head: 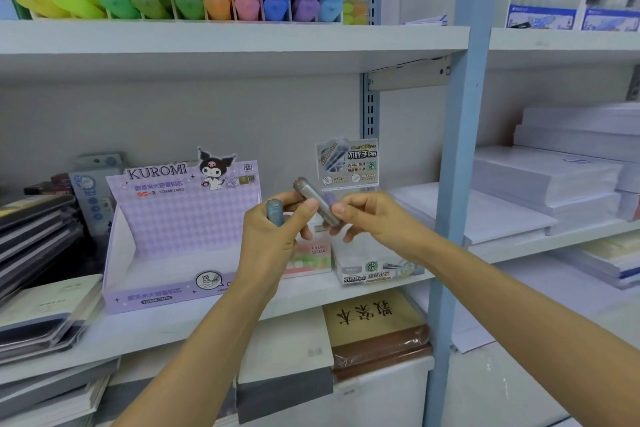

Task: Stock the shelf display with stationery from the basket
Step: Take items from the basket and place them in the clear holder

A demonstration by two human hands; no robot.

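1. Left hand (273, 229) – closed around a blue lead tube (273, 211).
2. Right hand (367, 218) pinches a grey lead tube (317, 199), tilted, touching left fingers.
3. Both held over the shelf (207, 319), between Kuromi display box (173, 236) and clear lead box (374, 263).

I see both bare forearms raised, left hand (273, 229) fisted closed, right hand (363, 218) pinching with thumb and fingers.

Pink box (311, 255) half behind left hand (273, 232)
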